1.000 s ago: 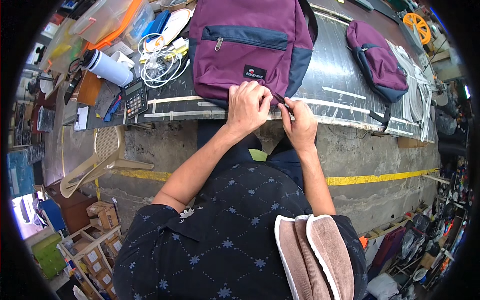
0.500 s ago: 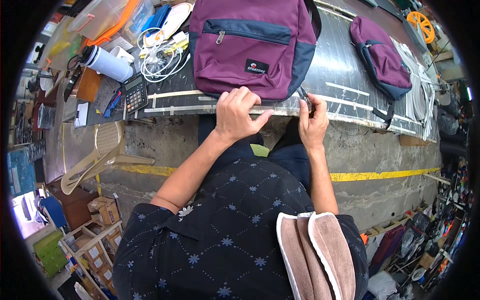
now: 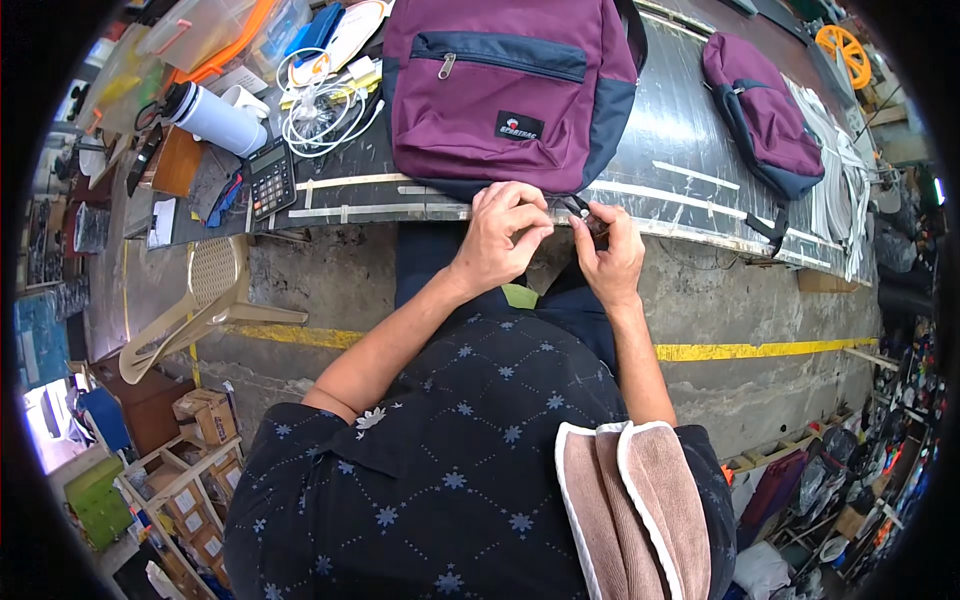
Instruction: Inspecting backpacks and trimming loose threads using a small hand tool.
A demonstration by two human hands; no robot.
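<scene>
A purple backpack (image 3: 490, 110) with navy trim lies on the dark worktable, its bottom toward me at the near edge. My left hand (image 3: 500, 235) is closed at that bottom edge, thumb against the curled fingers. Whatever the pinch holds, if anything, is too small to make out. Just to its right, my right hand (image 3: 612, 250) has its fingers closed round a small dark tool (image 3: 576, 205) pointing toward the bag's lower corner. The fingers hide most of this tool, so its kind is unclear. A smaller purple and navy bag (image 3: 765, 120) lies farther right.
Left of the backpack are coiled white cables (image 3: 325, 115), a calculator (image 3: 271, 182) and a light blue bottle (image 3: 215, 122). White straps (image 3: 835, 160) hang over the table's right end. A beige plastic chair (image 3: 215, 285) stands below left. A brown towel (image 3: 635, 510) hangs over my right shoulder.
My left hand has moved right and its thumb has closed in to the fingers. My right hand has come left and slightly down with the dark tool. The backpack has shifted slightly.
</scene>
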